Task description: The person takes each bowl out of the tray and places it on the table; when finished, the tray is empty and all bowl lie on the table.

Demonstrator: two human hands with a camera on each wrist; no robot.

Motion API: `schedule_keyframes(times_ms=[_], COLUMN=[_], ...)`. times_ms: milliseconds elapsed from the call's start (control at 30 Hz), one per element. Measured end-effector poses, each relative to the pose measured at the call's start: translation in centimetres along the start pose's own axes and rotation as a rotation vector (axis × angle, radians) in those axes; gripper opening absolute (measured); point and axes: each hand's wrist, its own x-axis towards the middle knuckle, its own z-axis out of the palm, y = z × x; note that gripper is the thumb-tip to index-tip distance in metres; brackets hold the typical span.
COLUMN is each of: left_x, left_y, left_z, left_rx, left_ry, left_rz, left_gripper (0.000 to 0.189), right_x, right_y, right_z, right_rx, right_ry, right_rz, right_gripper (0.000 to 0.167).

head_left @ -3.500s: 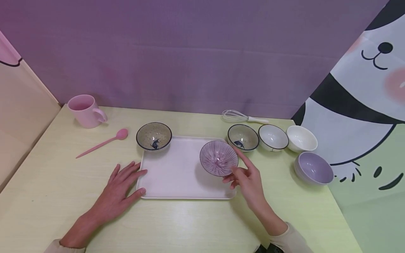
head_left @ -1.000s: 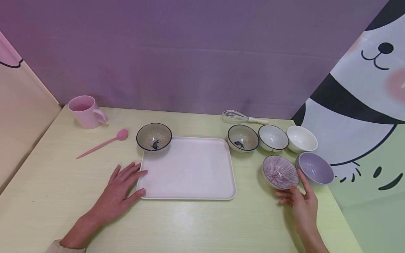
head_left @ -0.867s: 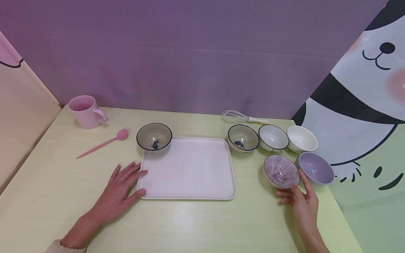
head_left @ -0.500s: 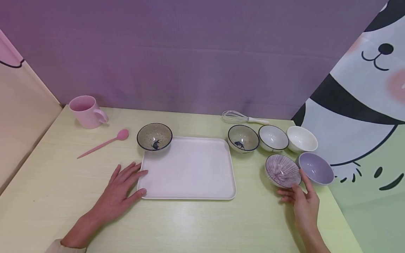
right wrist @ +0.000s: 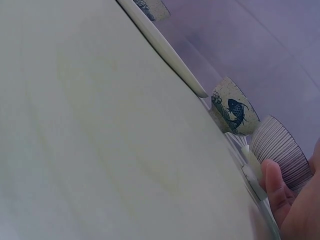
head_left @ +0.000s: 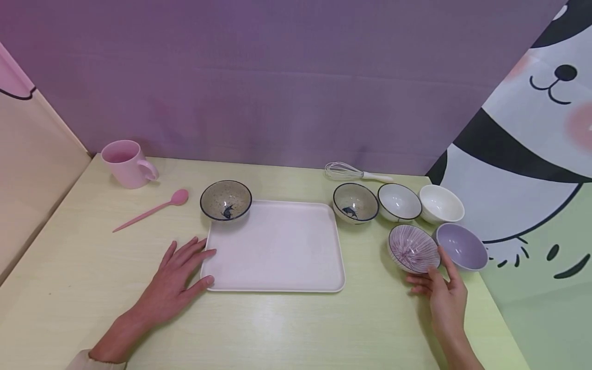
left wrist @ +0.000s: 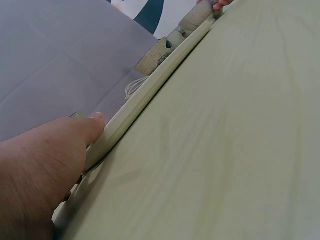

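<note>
In the head view my right hand [head_left: 446,303] holds a purple-and-white striped bowl [head_left: 413,249] by its near right side, thumb near the rim and other fingers low against the outside. The right wrist view shows the striped bowl [right wrist: 282,152] tilted, with fingertips under its wall. A plain lavender bowl [head_left: 461,246] stands just to its right. My left hand [head_left: 173,288] lies with fingers spread and mostly straight, their tips on the left edge of a white rectangular tray [head_left: 277,252]. In the left wrist view the thumb is at the rim of the tray [left wrist: 135,107].
Behind the striped bowl stand a speckled fish-pattern bowl [head_left: 355,203], a dark-rimmed white bowl [head_left: 400,202] and a plain white bowl [head_left: 441,203]. Another fish-pattern bowl [head_left: 226,200] overlaps the tray's back left corner. A whisk [head_left: 358,172], pink mug [head_left: 127,164] and pink spoon [head_left: 152,209] lie farther back.
My right hand has carried the striped bowl from over the tray rightward to beside the lavender bowl, then shifted it slightly right and back. My left hand has stayed at the tray edge.
</note>
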Motion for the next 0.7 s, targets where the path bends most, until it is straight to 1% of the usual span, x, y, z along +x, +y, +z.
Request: schedule_keyframes(times_ms=[300,500,700], left_x=[-0.04,-0.01,-0.02], left_y=[0.01,-0.05,-0.03], left_z=[0.00,0.02,0.02], left_rx=[-0.005,0.001,0.002], left_ry=[0.005,0.000,-0.005], left_rz=[0.003,0.006,0.002], left_gripper=[0.051,0.052,0.052], right_x=[0.10,0.18,0.08], right_y=[0.04,0.17,0.22], right_z=[-0.09,-0.38,-0.56], right_rx=[-0.064,-0.131,-0.165], right_ry=[-0.018,-0.019,-0.035], right_rz=[-0.007,0.021,0.029], right_gripper=[0.061,0.061,0.062])
